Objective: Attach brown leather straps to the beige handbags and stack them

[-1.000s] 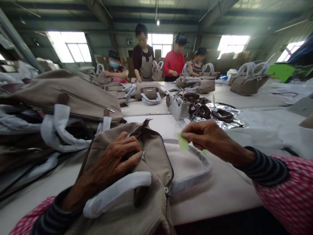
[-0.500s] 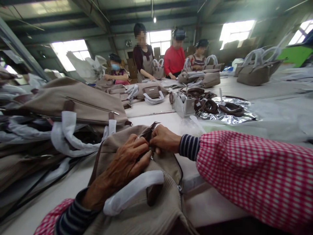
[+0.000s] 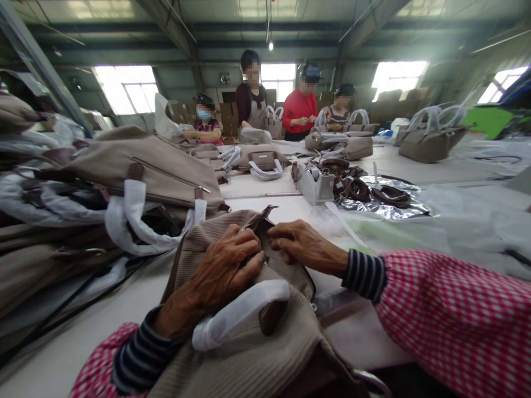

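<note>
A taupe ribbed handbag (image 3: 240, 359) lies before me on the table, its zipped top partly open. One of its handles (image 3: 240, 315) is wrapped in white padding. My left hand (image 3: 219, 276) is closed on the edge of the bag's opening, fingers curled over the zipper side. Just right of it, my right hand (image 3: 307, 246) has its fingers loosely bent and apart at the mouth of the bag, fingertips against or just inside the far flap. I see nothing held in it. The inside of the bag is mostly hidden.
More taupe bags (image 3: 153, 171) with wrapped handles are piled at left. Ahead stands a grey box (image 3: 317, 185) beside brown straps (image 3: 388, 196) on silver foil. Clear plastic sheets (image 3: 468, 221) lie at right. Several co-workers (image 3: 301, 110) stand across the table among other bags.
My right hand has let go of its pinch at the bag's opening and drawn slightly right, fingers loosening. My left hand keeps its hold. The view has shifted slightly.
</note>
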Tool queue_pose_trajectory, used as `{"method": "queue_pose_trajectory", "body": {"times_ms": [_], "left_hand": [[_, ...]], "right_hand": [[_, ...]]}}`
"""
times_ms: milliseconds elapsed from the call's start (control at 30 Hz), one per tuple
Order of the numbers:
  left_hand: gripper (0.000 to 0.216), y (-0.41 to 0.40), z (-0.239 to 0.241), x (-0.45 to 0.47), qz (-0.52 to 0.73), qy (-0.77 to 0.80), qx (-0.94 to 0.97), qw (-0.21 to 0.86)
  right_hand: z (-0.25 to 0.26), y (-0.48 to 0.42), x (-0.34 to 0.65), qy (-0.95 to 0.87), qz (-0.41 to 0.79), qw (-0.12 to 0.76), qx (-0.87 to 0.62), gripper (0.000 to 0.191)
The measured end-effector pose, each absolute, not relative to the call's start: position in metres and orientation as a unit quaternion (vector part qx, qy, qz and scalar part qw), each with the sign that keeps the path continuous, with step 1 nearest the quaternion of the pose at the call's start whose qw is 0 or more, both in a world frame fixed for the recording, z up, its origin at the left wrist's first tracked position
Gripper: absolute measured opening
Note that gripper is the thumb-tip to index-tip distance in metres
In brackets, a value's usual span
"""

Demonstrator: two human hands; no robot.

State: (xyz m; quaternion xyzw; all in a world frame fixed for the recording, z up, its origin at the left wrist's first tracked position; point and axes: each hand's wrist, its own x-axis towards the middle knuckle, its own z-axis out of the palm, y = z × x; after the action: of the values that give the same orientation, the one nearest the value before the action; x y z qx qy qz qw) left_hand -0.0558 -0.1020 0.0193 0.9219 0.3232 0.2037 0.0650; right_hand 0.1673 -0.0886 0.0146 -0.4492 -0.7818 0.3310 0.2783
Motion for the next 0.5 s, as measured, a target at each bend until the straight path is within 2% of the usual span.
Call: {"method": "queue_pose_trajectory", "body": {"times_ms": [67, 133, 200, 300, 367, 500], "left_hand": [[0.031, -0.103, 0.021, -0.055, 0.207, 0.327, 0.919, 0.076], [0.029, -0.104, 0.021, -0.054, 0.212, 0.33, 0.915, 0.088], [0.028, -0.105, 0.021, -0.054, 0.21, 0.331, 0.915, 0.097], [0.026, -0.104, 0.021, -0.055, 0.202, 0.332, 0.915, 0.106], [0.025, -0.104, 0.02, -0.055, 0.199, 0.333, 0.915, 0.11], [0.024, -0.103, 0.02, -0.056, 0.197, 0.328, 0.918, 0.107]], "right_hand": [[0.012, -0.098, 0.176, -0.828, 0.246, 0.288, -0.414, 0.033], [0.012, -0.105, 0.179, -0.875, 0.183, 0.242, -0.377, 0.042], [0.013, -0.108, 0.179, -0.911, 0.139, 0.157, -0.355, 0.04], [0.015, -0.104, 0.176, -0.941, 0.07, 0.061, -0.326, 0.027], [0.013, -0.101, 0.176, -0.95, 0.028, 0.044, -0.309, 0.023], [0.001, -0.096, 0.172, -0.949, -0.051, 0.039, -0.31, 0.028]]}}
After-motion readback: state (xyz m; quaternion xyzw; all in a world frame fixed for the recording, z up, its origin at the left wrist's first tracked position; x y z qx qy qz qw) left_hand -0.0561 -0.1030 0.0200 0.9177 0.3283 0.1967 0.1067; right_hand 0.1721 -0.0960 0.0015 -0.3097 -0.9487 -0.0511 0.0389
